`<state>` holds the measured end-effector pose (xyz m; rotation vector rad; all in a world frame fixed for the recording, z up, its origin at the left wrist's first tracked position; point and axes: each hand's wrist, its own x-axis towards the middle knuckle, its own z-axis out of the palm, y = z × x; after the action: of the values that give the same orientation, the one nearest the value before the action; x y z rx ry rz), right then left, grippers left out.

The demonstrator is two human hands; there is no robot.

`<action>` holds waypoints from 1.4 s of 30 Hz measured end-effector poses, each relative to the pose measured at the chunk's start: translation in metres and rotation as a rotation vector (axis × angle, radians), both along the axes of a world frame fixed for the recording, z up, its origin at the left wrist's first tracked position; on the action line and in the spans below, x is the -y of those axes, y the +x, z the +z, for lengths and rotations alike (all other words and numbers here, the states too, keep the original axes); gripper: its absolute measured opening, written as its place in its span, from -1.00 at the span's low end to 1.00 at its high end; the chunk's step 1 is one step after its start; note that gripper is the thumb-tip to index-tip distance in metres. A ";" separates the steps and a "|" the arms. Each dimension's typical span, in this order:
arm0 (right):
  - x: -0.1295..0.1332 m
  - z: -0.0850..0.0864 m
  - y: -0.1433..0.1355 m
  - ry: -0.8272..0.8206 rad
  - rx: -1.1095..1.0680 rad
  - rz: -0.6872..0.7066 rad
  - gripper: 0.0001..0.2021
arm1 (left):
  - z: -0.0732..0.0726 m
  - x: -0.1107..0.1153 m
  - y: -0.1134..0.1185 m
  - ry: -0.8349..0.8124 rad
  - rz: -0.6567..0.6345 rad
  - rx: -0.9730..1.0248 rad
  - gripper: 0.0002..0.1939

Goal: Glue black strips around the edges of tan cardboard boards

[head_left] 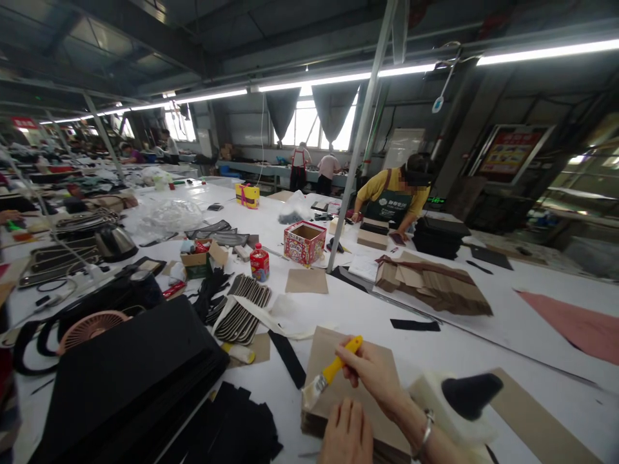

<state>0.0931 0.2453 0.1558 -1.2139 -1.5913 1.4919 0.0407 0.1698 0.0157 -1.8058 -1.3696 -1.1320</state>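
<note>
In my right hand (372,370) is a paintbrush (333,369) with a yellow handle, its pale bristles touching the left edge of a stack of brown boards (382,412). A bracelet circles that wrist. Below it, my left hand (347,433) lies flat on the top board, fingers stretched out and holding nothing. A black strip (287,358) lies on the table just left of the stack. To the right stands a whitish container (435,390) with a black piece (471,394) on top; its contents are hidden.
Black panels (130,380) are piled at the left, beside black fabric pieces (232,428). A red bottle (260,263) and a patterned box (304,243) stand farther back. A metal post (360,135) rises from the table. Across it, a co-worker (394,200) in an apron bends over.
</note>
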 end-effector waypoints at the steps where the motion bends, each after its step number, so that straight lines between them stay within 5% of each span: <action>1: -0.007 -0.004 -0.002 0.018 0.013 -0.014 -0.69 | -0.002 -0.002 0.000 0.027 0.002 0.042 -0.72; 7: -0.057 -0.014 0.009 0.167 0.067 -0.267 -0.72 | -0.003 -0.005 -0.011 -0.072 -0.126 -0.053 -0.78; 11: -0.066 -0.015 0.030 0.179 0.092 -0.349 -0.72 | -0.003 -0.003 -0.016 -0.189 -0.122 -0.035 -0.83; 15: -0.062 -0.017 0.072 0.178 0.174 -0.384 -0.72 | 0.002 -0.001 -0.018 -0.334 -0.157 -0.036 -0.93; 20: -0.054 0.000 0.137 0.270 0.332 -0.435 -0.70 | 0.026 0.000 -0.023 -0.658 -0.182 -0.020 -0.74; 23: -0.035 0.020 0.151 0.383 0.391 -0.332 -0.73 | 0.049 -0.003 -0.026 -0.919 -0.222 -0.052 -0.76; 26: -0.001 0.033 0.144 0.550 0.495 -0.033 -0.81 | 0.073 -0.004 -0.028 -1.075 -0.255 -0.098 -0.79; 30: 0.051 0.037 0.128 0.786 0.838 0.424 -0.84 | 0.093 -0.003 -0.028 -1.134 -0.260 -0.126 -0.83; 34: 0.092 0.050 0.128 0.759 0.879 0.548 -0.83 | 0.104 -0.003 -0.027 -1.172 -0.265 -0.202 -0.86; 37: 0.109 0.063 0.148 0.623 0.737 0.393 -0.86 | 0.113 -0.005 -0.026 -1.189 -0.270 -0.269 -0.87; 42: 0.131 0.054 0.210 0.387 0.452 -0.236 -0.73 | 0.120 -0.008 -0.028 -1.183 -0.311 -0.356 -0.88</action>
<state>0.3035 0.1148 0.2100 -1.5076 -1.8358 0.7459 0.0128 0.1782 0.1353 -2.9047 -1.6975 0.0405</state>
